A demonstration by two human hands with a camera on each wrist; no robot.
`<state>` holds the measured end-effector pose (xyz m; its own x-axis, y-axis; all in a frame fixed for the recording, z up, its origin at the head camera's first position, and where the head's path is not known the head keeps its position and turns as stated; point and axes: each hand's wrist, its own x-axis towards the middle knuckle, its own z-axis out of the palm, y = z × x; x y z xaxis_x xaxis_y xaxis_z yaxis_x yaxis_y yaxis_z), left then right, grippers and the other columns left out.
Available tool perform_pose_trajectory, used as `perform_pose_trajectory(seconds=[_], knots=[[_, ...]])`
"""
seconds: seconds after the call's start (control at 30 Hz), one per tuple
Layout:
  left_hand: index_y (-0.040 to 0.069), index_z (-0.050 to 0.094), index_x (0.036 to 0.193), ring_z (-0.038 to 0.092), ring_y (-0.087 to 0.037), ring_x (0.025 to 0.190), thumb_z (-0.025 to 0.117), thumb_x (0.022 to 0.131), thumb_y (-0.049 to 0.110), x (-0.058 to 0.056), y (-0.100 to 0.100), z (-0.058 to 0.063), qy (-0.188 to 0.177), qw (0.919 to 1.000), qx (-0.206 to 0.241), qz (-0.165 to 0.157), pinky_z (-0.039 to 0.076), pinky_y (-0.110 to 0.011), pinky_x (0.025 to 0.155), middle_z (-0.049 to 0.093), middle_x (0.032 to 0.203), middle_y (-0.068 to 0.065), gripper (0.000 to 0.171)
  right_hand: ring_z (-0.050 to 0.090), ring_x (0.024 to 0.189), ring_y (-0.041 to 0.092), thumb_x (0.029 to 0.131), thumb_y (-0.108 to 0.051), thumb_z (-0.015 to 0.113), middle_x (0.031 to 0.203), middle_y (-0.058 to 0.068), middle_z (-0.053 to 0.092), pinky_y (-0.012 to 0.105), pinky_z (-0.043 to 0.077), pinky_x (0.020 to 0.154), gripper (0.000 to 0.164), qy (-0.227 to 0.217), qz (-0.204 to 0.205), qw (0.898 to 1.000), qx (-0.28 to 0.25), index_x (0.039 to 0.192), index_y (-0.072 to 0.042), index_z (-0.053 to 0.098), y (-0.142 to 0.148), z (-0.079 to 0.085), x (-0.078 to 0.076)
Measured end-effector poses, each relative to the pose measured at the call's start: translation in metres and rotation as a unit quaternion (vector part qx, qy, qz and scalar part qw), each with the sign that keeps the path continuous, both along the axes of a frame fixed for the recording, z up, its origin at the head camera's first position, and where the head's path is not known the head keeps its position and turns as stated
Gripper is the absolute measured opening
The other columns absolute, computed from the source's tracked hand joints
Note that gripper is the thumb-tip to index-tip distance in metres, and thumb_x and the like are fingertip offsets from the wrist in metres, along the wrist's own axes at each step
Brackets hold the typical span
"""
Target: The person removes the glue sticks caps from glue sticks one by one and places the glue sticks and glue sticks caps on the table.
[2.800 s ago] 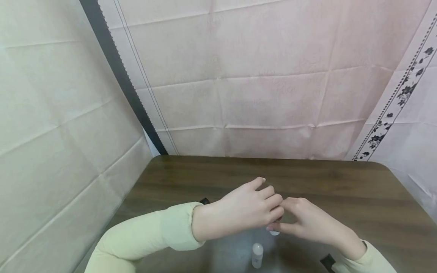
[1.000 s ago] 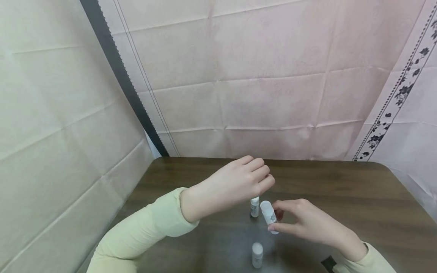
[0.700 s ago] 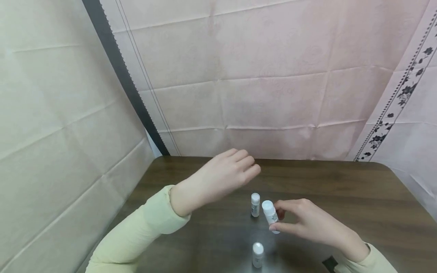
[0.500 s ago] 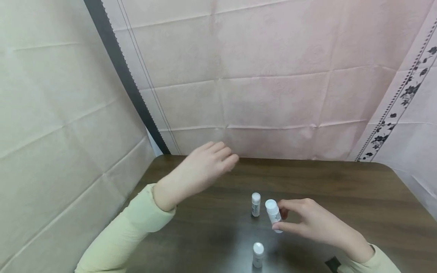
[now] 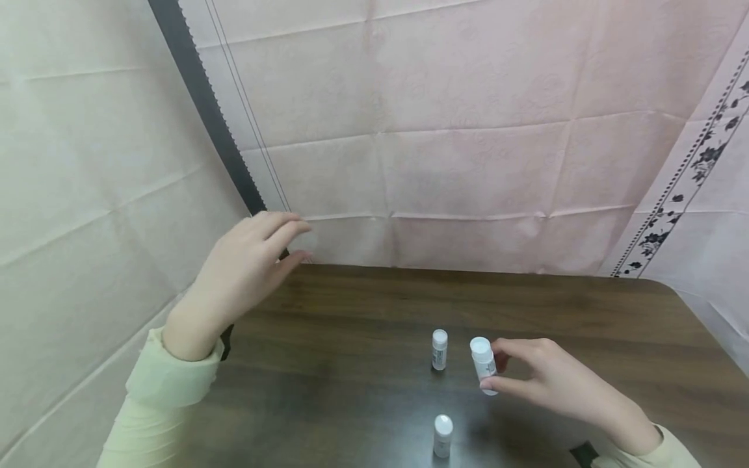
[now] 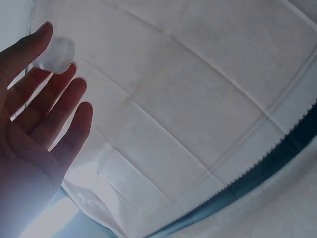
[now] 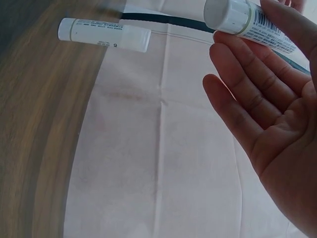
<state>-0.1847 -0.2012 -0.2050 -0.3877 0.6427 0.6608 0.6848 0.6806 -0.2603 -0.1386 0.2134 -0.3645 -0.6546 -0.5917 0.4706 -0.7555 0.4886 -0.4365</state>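
My left hand (image 5: 240, 266) is raised over the table's far left corner. Its thumb and a fingertip pinch a small translucent cap (image 6: 57, 54), clearest in the left wrist view and faint in the head view. Between thumb and fingers, my right hand (image 5: 556, 383) holds a white lip balm tube (image 5: 483, 364), slightly tilted, right of centre. Its printed label and barcode show in the right wrist view. A similar tube (image 5: 439, 351) stands upright just left of it, with a translucent upper end (image 7: 136, 38). Another tube (image 5: 443, 437) stands upright nearer the front.
The dark wood-grain table (image 5: 351, 312) has rounded far corners. A pale creased cloth (image 5: 468, 182) hangs behind it, and another pale cloth (image 5: 99, 227) lines the left side. A floral border strip (image 5: 679, 201) runs down the right.
The hands were together at the tube; my left hand has moved far left and up, with the translucent cap. My right hand and its tube have shifted slightly right. The standing tubes stay put.
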Motion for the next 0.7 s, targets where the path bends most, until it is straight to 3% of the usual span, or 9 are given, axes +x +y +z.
perform_pose_trajectory(seconds=[0.17,0.33,0.53,0.63,0.7], knots=[[0.003,0.069,0.116,0.063,-0.032,0.097,0.086,0.078,0.005,0.006,-0.007,-0.001,0.0,0.9994,0.032,0.011,0.054,-0.045,0.079,0.065,0.111,-0.013,0.042,0.06,0.077,-0.005,0.086,-0.029,0.081,0.085,-0.027,0.062,0.013,0.043,0.068,0.027,0.001,-0.004,1.0,-0.009,0.102,-0.037,0.061,0.005,0.0,0.001],[0.003,0.069,0.116,0.063,-0.03,0.094,0.086,0.078,0.003,0.007,-0.015,-0.013,-0.004,0.9986,0.046,0.027,0.055,-0.041,0.074,0.066,0.106,-0.011,0.041,0.062,0.078,-0.003,0.084,-0.025,0.083,0.084,-0.027,0.063,0.013,0.045,0.069,0.03,-0.006,-0.009,1.0,-0.028,0.1,-0.038,0.061,0.007,-0.001,0.002],[0.002,0.069,0.113,0.062,-0.027,0.09,0.085,0.078,0.004,-0.004,-0.032,-0.043,-0.044,0.9956,0.073,0.038,0.054,-0.04,0.073,0.067,0.101,-0.009,0.038,0.061,0.077,-0.003,0.082,-0.023,0.085,0.083,-0.027,0.062,0.012,0.045,0.069,0.033,0.0,-0.022,0.999,-0.032,0.099,-0.038,0.06,0.01,0.0,0.002],[0.002,0.068,0.113,0.061,-0.028,0.092,0.083,0.082,0.006,-0.01,-0.043,-0.064,-0.097,0.9896,0.087,0.061,0.053,-0.042,0.077,0.067,0.102,-0.01,0.035,0.061,0.077,-0.003,0.082,-0.022,0.085,0.083,-0.027,0.062,0.012,0.045,0.069,0.034,0.001,-0.028,0.999,-0.03,0.098,-0.038,0.06,0.011,0.0,0.002],[0.003,0.068,0.115,0.062,-0.03,0.099,0.081,0.085,0.011,-0.014,-0.051,-0.081,-0.144,0.9807,0.098,0.09,0.053,-0.047,0.082,0.067,0.106,-0.011,0.034,0.061,0.077,-0.003,0.081,-0.022,0.085,0.083,-0.027,0.062,0.012,0.045,0.069,0.034,0.001,-0.029,0.999,-0.029,0.098,-0.038,0.06,0.011,0.0,0.002]])
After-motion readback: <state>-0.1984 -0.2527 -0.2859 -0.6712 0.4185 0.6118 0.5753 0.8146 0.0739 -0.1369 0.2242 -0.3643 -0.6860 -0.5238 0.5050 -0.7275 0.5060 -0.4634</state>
